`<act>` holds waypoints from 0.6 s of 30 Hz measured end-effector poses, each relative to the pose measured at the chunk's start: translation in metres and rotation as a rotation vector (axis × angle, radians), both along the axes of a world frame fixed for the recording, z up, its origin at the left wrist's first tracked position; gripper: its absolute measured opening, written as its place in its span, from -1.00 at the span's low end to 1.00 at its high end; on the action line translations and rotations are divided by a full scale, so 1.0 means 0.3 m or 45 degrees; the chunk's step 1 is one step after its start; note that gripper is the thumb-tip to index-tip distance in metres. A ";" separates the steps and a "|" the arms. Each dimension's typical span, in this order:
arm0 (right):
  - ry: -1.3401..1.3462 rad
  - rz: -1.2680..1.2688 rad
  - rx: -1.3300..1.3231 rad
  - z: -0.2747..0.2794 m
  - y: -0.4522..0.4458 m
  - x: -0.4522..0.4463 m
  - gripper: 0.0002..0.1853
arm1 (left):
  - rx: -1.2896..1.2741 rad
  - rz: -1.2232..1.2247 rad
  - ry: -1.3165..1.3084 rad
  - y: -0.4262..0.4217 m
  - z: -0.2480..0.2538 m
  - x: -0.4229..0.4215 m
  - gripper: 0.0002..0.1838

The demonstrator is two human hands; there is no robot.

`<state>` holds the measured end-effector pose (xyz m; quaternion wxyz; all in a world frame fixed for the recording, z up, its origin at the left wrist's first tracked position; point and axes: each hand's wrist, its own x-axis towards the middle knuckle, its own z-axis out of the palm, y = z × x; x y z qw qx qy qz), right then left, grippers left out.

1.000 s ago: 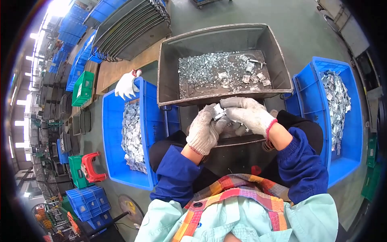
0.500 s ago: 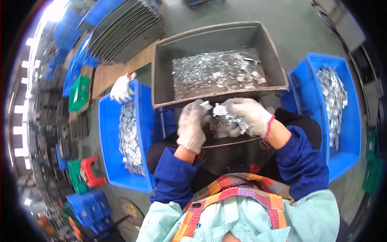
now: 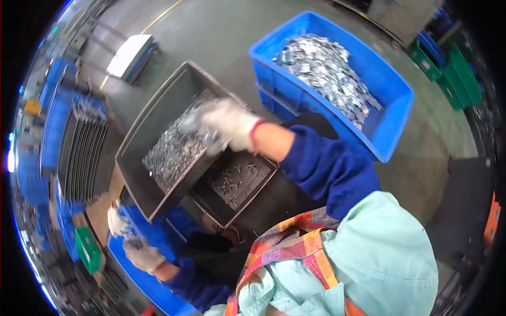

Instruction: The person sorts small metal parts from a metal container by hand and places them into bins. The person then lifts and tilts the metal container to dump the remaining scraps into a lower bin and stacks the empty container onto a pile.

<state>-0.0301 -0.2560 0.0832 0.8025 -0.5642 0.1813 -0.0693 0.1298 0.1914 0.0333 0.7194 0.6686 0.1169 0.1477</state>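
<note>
My right hand, in a whitish work glove with a red cuff, is over the dark metal bin. Motion smears its fingers, and greyish shapes beneath the palm may be glove fingertips or metal pieces. Small shiny metal pieces cover much of the bin's floor. To the lower left, my gloved left hand is over the left blue crate; its fingers are blurred, and whether they hold anything is unclear. Close beside it, a white glove hangs at the crate's edge.
A blue crate heaped with flat metal pieces stands at the upper right. Below the metal bin sits a shallow dark tray with a few scraps. Stacked dark panels and a green box are on the left.
The view has swung to the right. My hands, formerly together over the tray with metal pieces, are now far apart: the left over the left crate, the right over the metal bin.
</note>
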 end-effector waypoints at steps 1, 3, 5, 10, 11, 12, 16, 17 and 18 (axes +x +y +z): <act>0.062 -0.152 0.208 0.055 -0.042 -0.028 -0.64 | 0.427 0.084 0.031 0.073 0.023 -0.005 -0.60; -0.008 -0.378 0.045 0.087 -0.152 -0.058 -0.71 | 0.795 0.322 0.150 0.178 0.086 0.014 -0.56; -0.333 -0.601 0.252 0.053 -0.274 -0.114 -0.73 | 0.552 0.597 0.138 0.135 0.112 -0.031 -0.48; -0.186 -1.217 -0.266 0.106 -0.424 -0.296 -0.59 | 0.514 0.444 0.042 0.008 0.136 -0.077 -0.27; -0.162 -1.316 -0.278 0.089 -0.457 -0.331 -0.57 | 0.484 0.422 0.035 -0.014 0.132 -0.074 -0.28; -0.109 -1.400 -0.242 0.039 -0.516 -0.363 -0.57 | 0.453 0.396 0.025 -0.032 0.126 -0.067 -0.28; 0.421 -1.192 -0.633 -0.151 -0.657 -0.537 -0.59 | 0.049 0.260 -0.022 -0.056 0.048 -0.018 -0.38; 0.752 -1.049 -1.072 -0.218 -0.701 -0.575 -0.49 | 0.036 0.135 -0.055 -0.031 0.006 0.011 -0.54; 0.877 -0.872 -1.402 -0.123 -0.620 -0.577 -0.36 | 0.195 0.067 -0.097 -0.024 -0.015 0.020 -0.63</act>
